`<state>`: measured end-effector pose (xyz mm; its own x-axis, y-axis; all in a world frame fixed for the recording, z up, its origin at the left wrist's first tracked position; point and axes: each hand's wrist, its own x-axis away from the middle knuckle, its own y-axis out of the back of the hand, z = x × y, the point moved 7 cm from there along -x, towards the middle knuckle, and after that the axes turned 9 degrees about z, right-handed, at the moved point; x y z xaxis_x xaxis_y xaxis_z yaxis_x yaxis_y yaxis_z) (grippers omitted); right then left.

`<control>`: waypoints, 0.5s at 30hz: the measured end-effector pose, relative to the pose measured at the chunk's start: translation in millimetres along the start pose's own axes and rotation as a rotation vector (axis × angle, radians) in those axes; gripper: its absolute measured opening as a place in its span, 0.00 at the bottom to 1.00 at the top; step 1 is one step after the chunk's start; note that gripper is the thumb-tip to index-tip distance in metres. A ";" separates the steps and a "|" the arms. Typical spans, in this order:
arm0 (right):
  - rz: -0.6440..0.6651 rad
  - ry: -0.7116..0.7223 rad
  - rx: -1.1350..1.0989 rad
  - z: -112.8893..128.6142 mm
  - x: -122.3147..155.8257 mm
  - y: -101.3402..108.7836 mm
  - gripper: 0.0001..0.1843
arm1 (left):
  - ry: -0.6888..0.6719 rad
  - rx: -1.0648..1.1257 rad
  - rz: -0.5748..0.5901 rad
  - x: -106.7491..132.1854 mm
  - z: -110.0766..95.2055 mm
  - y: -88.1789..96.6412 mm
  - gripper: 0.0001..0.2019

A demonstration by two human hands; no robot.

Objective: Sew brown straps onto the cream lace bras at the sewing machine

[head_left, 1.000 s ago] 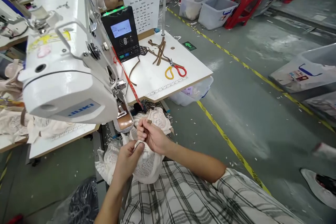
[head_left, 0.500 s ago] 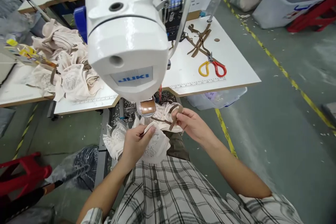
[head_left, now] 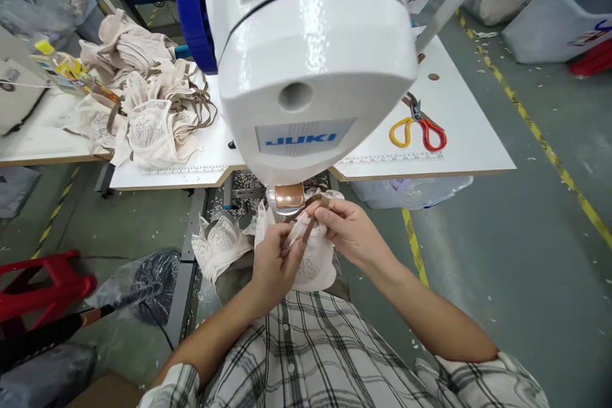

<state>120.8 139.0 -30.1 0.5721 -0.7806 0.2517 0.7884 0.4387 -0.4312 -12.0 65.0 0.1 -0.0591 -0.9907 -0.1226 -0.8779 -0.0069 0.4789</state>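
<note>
Just in front of the sewing machine (head_left: 306, 70), my left hand (head_left: 276, 262) pinches the edge of a pale lace bra (head_left: 318, 262). My right hand (head_left: 352, 229) grips a narrow brown strap (head_left: 310, 224) between thumb and fingers. The strap's lower end reaches my left thumb and lies against the lace. Both hands are close together, below the copper-coloured plate (head_left: 289, 196) at the machine's sewing end. Another part of the pale lace garments (head_left: 222, 243) hangs to the left over my lap. The needle is hidden behind the machine head.
Pale bras with brown straps (head_left: 148, 121) are heaped on the left of the white table (head_left: 468, 134). Scissors (head_left: 418, 127) with yellow and red handles lie on the right side. A drink bottle (head_left: 71, 73) leans by the heap. A red stool (head_left: 45, 287) stands lower left.
My hands have come together, bringing the brown strap against the lace piece. The left hand moved right. The view has shifted, so the machine head appears larger and further right.
</note>
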 end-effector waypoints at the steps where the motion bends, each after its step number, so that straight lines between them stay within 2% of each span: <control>1: 0.003 -0.011 0.025 3.9 -4.8 2.7 0.14 | -0.067 -0.057 -0.008 -2.6 -4.0 2.9 0.11; 3: 0.017 0.001 0.096 16.3 -16.1 9.3 0.16 | -0.221 -0.201 0.019 -10.3 -15.4 9.1 0.15; 5: -0.005 0.055 0.182 31.3 -28.9 19.2 0.16 | -0.261 -0.297 0.050 -21.4 -20.7 18.4 0.15; 9: -0.033 0.181 0.513 56.6 -55.8 28.7 0.14 | -0.002 -0.208 0.087 -42.7 -9.8 36.8 0.15; 12: -0.059 0.305 0.758 71.9 -71.1 21.4 0.09 | 0.141 -0.097 0.138 -47.0 -5.3 38.9 0.16; 15: -0.042 0.413 0.898 79.5 -82.0 8.9 0.07 | 0.222 -0.027 0.204 -46.7 -6.5 38.4 0.17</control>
<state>98.9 242.3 14.3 0.5505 -0.8223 -0.1442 0.7827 0.4483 0.4316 -39.9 110.1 29.9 -0.1250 -0.9775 0.1698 -0.8454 0.1945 0.4974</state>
